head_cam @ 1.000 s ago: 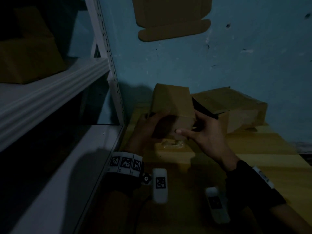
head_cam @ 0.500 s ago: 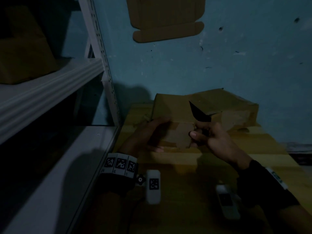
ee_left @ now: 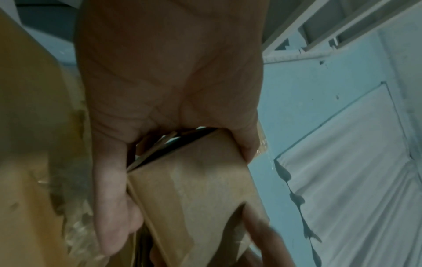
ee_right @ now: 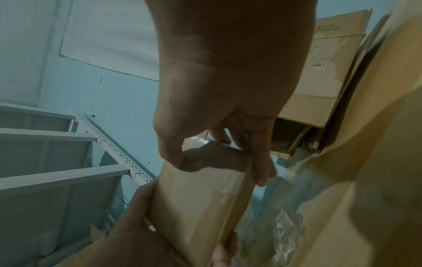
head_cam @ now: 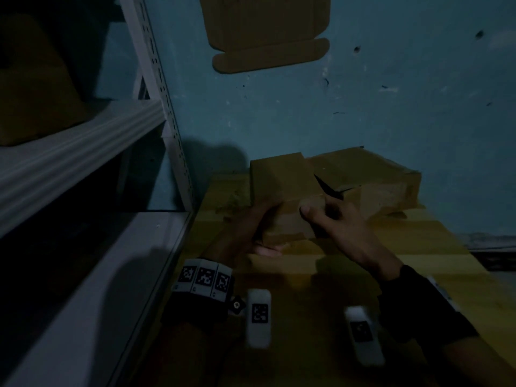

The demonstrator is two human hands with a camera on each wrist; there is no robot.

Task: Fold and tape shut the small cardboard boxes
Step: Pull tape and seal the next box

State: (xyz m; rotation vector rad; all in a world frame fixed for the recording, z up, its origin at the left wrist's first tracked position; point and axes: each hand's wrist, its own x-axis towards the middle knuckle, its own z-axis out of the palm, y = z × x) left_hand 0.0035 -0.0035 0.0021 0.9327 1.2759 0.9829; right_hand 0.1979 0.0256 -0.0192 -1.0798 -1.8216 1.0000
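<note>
A small brown cardboard box (head_cam: 282, 202) is held above the wooden table (head_cam: 418, 247), tilted with its long side running away from me. My left hand (head_cam: 265, 227) grips its left end, the thumb along one edge and the fingers round the far side, as the left wrist view shows on the box (ee_left: 194, 189). My right hand (head_cam: 318, 216) pinches the right end between thumb and fingers; the right wrist view shows that hold on the box (ee_right: 200, 195). A glossy strip of clear tape (ee_right: 219, 198) lies across one face.
A larger cardboard box (head_cam: 385, 188) with a dark open gap sits just behind the hands against the blue wall. White metal shelving (head_cam: 83, 152) stands close on the left. Crumpled clear plastic (ee_right: 283, 229) lies on the table. A flat cardboard sheet (head_cam: 265, 32) hangs on the wall.
The box has been turned in my hands and brought lower and nearer. My right thumb left the front face and now pinches the right end.
</note>
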